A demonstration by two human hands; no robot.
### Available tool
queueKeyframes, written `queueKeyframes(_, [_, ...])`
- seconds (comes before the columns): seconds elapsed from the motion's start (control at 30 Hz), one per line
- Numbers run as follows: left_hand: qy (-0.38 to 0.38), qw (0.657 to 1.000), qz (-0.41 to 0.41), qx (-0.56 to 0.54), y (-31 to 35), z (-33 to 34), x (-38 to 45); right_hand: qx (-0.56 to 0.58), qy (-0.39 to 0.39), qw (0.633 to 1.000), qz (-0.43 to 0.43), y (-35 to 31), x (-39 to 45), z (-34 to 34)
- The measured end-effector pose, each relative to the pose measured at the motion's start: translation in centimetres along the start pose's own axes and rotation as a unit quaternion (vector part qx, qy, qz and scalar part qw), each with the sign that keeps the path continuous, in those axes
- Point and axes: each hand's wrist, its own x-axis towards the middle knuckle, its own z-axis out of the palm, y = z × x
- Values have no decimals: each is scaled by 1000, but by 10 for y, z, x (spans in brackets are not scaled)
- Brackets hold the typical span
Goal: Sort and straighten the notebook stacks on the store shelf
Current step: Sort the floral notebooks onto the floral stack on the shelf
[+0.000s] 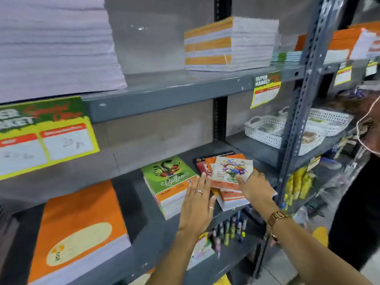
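Note:
On the middle shelf (156,229) lies a crooked pile of orange-edged notebooks (230,197), topped by a flower-cover notebook (230,168) turned askew. My right hand (257,187) rests on that pile's right side, thumb on the flower cover, fingers spread. My left hand (198,204) is flat and open, fingers together, pressed between this pile and the green "Coffee" notebook stack (169,182) to its left. A large orange notebook stack (80,229) sits at the near left.
The upper shelf holds an orange-spined stack (230,44) and a tall white paper pile (53,44). White baskets (265,130) stand at the right, a grey upright post (296,120) beside them. Pens (230,231) hang below; a person (368,128) stands at the far right.

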Motion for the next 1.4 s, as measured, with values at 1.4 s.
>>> queueKeyframes(1.4, [-291,956,-25,19,-49,25,-33,514,-119,847,69,-89,25,-36])
